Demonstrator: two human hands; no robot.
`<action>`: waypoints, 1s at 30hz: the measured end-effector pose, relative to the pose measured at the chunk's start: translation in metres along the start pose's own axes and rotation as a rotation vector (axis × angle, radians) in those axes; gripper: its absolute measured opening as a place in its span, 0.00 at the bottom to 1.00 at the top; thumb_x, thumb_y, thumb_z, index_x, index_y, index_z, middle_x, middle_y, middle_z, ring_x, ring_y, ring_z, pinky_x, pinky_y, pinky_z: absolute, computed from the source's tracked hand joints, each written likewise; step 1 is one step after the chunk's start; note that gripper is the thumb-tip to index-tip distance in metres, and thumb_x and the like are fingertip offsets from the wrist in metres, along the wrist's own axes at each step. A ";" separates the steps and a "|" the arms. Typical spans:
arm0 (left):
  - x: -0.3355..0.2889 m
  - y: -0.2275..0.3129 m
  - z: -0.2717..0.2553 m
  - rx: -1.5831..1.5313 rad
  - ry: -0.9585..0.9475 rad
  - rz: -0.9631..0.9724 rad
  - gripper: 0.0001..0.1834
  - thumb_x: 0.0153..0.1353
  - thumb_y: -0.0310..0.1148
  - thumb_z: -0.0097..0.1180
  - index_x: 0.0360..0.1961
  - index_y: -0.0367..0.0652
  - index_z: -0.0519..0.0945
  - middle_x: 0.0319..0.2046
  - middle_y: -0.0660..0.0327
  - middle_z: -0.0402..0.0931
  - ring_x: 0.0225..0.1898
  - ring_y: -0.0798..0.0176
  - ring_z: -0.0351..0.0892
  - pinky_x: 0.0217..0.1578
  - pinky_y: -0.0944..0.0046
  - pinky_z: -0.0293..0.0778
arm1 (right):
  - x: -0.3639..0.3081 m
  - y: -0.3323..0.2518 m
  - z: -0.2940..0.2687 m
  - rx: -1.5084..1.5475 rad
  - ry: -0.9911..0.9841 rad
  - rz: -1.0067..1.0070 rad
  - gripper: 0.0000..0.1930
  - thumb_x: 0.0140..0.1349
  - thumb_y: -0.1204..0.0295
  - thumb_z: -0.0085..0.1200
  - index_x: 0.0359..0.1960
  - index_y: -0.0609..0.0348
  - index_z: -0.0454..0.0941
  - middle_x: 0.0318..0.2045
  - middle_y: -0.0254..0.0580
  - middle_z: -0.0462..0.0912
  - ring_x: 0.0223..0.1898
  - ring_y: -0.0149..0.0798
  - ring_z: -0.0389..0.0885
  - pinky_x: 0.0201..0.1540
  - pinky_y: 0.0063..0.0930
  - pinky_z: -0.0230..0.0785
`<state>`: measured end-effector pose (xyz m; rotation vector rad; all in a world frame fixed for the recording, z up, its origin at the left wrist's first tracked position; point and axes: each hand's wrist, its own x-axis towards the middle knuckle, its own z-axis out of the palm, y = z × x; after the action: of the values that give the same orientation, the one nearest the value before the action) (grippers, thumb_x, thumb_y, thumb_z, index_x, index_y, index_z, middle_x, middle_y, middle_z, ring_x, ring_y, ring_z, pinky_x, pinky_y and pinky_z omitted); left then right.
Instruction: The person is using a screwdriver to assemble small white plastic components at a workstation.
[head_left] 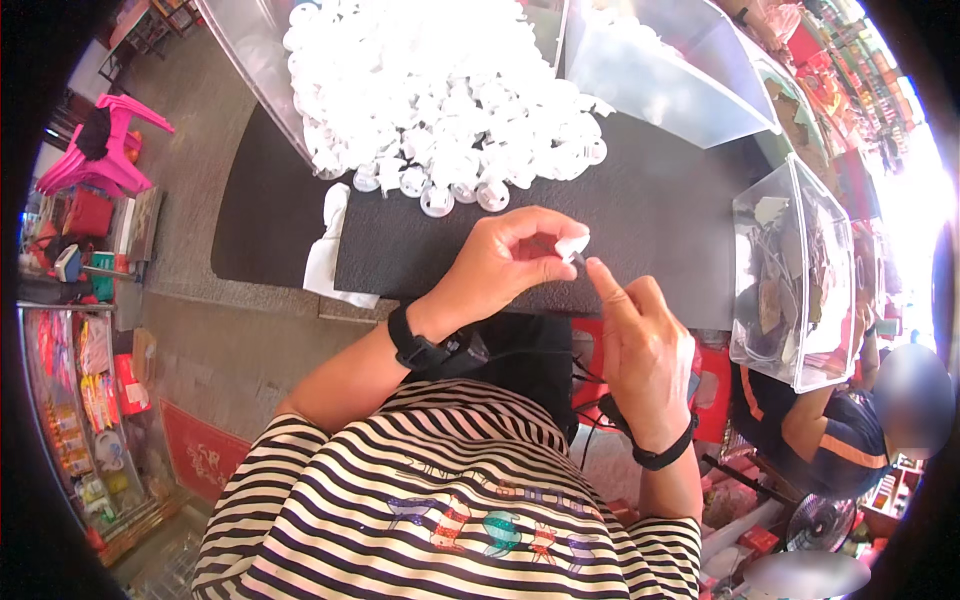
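Note:
My left hand point(500, 255) pinches a small white plastic part point(572, 245) between thumb and fingertips, above the near edge of the black table. My right hand point(645, 345) is closed, its index finger stretched along a thin dark blade-like tool point(578, 258) whose tip meets the white part. Most of that tool is hidden by my fingers, so its kind is unclear. Beyond my hands, a big heap of similar round white plastic parts point(440, 110) spills over the black tabletop point(650, 210).
A clear bin point(680, 85) stands at the back right, another clear box point(795, 270) with mixed contents at the right edge. White paper or cloth point(330, 250) lies at the table's left. Another person point(830, 440) is at the right. A pink chair point(115, 150) stands far left.

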<state>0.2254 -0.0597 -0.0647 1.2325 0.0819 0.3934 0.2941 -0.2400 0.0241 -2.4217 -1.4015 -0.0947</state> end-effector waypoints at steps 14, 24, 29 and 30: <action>0.000 -0.006 0.001 0.145 0.017 0.066 0.16 0.56 0.17 0.64 0.47 0.37 0.83 0.47 0.58 0.82 0.45 0.69 0.80 0.49 0.68 0.78 | 0.008 0.000 0.009 0.036 -0.085 -0.037 0.24 0.56 0.81 0.52 0.56 0.52 0.78 0.28 0.42 0.73 0.25 0.47 0.79 0.27 0.40 0.72; 0.003 0.000 -0.003 0.008 0.042 -0.059 0.17 0.61 0.20 0.62 0.52 0.37 0.80 0.48 0.58 0.82 0.46 0.71 0.80 0.50 0.69 0.76 | -0.005 0.008 0.010 0.313 0.008 0.042 0.25 0.59 0.83 0.54 0.59 0.53 0.77 0.28 0.46 0.72 0.25 0.49 0.77 0.29 0.40 0.70; 0.005 0.003 -0.004 0.034 0.038 -0.038 0.16 0.62 0.20 0.61 0.51 0.37 0.80 0.51 0.57 0.81 0.47 0.70 0.80 0.52 0.68 0.76 | -0.005 0.007 0.008 0.315 0.007 0.055 0.25 0.60 0.84 0.52 0.61 0.53 0.75 0.30 0.47 0.73 0.27 0.51 0.77 0.31 0.41 0.71; 0.004 0.003 -0.004 0.034 0.039 -0.039 0.16 0.62 0.20 0.61 0.51 0.37 0.80 0.51 0.57 0.81 0.47 0.70 0.80 0.52 0.68 0.76 | -0.006 0.007 0.008 0.330 0.008 0.066 0.26 0.60 0.84 0.52 0.61 0.54 0.75 0.31 0.48 0.73 0.28 0.52 0.77 0.32 0.41 0.71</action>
<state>0.2274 -0.0543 -0.0625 1.2556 0.1463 0.3829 0.2960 -0.2453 0.0139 -2.1869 -1.2231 0.1331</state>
